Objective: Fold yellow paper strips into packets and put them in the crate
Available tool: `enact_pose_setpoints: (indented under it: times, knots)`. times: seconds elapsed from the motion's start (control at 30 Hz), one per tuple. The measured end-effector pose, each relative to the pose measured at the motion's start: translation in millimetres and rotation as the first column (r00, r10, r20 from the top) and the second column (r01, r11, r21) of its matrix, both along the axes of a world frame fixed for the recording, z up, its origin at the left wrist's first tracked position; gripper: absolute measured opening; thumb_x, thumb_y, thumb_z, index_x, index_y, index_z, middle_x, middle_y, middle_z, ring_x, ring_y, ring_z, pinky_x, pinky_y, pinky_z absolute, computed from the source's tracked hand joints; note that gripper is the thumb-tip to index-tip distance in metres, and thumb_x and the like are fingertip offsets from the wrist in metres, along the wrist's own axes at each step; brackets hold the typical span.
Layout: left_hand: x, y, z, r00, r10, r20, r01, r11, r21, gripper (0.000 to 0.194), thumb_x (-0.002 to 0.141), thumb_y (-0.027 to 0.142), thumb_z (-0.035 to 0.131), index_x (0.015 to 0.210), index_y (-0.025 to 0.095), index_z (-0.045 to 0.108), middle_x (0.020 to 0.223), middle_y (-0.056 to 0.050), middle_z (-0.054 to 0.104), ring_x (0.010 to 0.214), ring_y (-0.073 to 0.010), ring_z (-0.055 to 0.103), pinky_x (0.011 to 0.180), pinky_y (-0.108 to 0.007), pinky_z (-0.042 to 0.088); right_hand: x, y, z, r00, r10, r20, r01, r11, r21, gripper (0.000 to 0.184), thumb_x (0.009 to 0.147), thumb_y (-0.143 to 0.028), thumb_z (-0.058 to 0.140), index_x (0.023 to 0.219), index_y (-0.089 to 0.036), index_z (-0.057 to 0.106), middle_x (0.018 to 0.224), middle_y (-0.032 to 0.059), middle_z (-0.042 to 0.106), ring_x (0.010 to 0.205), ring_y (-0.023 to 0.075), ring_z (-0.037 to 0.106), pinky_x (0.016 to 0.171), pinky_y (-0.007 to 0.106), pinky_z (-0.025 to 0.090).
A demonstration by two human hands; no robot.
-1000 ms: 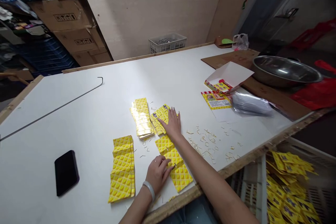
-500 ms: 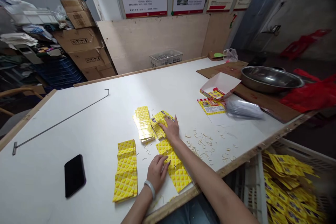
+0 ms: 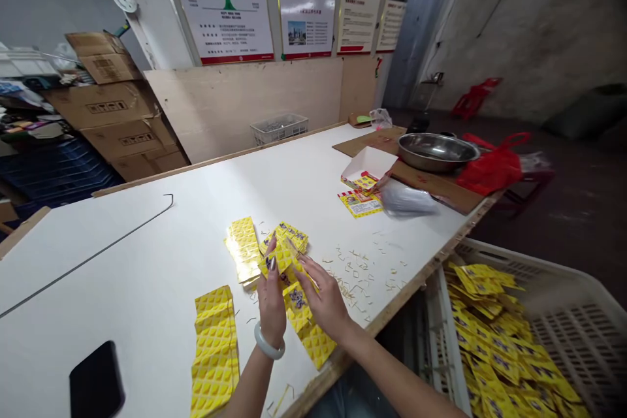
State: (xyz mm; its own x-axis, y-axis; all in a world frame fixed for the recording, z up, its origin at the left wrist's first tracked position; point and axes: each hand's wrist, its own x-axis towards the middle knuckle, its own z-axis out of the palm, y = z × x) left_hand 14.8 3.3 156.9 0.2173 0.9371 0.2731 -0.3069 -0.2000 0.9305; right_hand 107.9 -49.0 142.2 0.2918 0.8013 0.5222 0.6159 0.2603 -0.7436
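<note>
Both hands are raised over the front of the table around some yellow printed packets (image 3: 280, 256). My left hand (image 3: 272, 300), with a pale bangle at the wrist, grips them from the left. On their right side, my right hand (image 3: 324, 295) holds them with its fingers extended along the edge. Just behind lies a small pile of the same packets (image 3: 297, 235). Under the hands a yellow patterned strip (image 3: 313, 339) runs to the table edge, partly covered. A shiny yellow stack (image 3: 243, 248) and a longer folded strip (image 3: 213, 353) lie left of my hands.
Bent wire-like bits (image 3: 355, 268) are scattered right of my hands. A phone (image 3: 96, 382) and a long hooked rod (image 3: 108, 247) lie left. An open carton (image 3: 369, 166), clear plastic bags (image 3: 406, 199) and a steel basin (image 3: 435, 151) sit right. A crate (image 3: 563, 313) holds yellow packets.
My left hand has risen from the near strip to meet my right hand. Packets are now lifted between them. The view has swung to the right and tilted up.
</note>
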Motion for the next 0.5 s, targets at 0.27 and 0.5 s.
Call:
enact_pose_setpoints:
  times: [0.27,0.5]
  knots:
    - [19,-25,3.6,0.998,0.006,0.063,0.003,0.989,-0.147,0.039,0.084,0.048,0.053,0.105,0.017,0.061,0.1,-0.009,0.067,0.094,-0.0226,0.063,0.085,-0.034,0.051,27,-33,37.4,0.811,-0.379,0.446,0.375,0.922,0.102,0.043,0.09,-0.043,0.044,0.115,-0.008,0.045,0.086,0.014,0.063,0.075,0.0242,0.059,0.064,0.034,0.046]
    - [29,-40,25.3,0.984,-0.146,-0.099,0.157,0.98,0.121,0.035,0.092,0.039,0.042,0.121,0.021,0.052,0.127,-0.008,0.053,0.122,-0.0209,0.046,0.105,-0.034,0.035,20,-30,38.4,0.937,-0.286,0.199,0.31,0.946,-0.096,0.027,0.097,-0.036,0.031,0.081,-0.018,0.045,0.053,-0.0032,0.048,0.044,0.011,0.045,0.045,0.022,0.023]
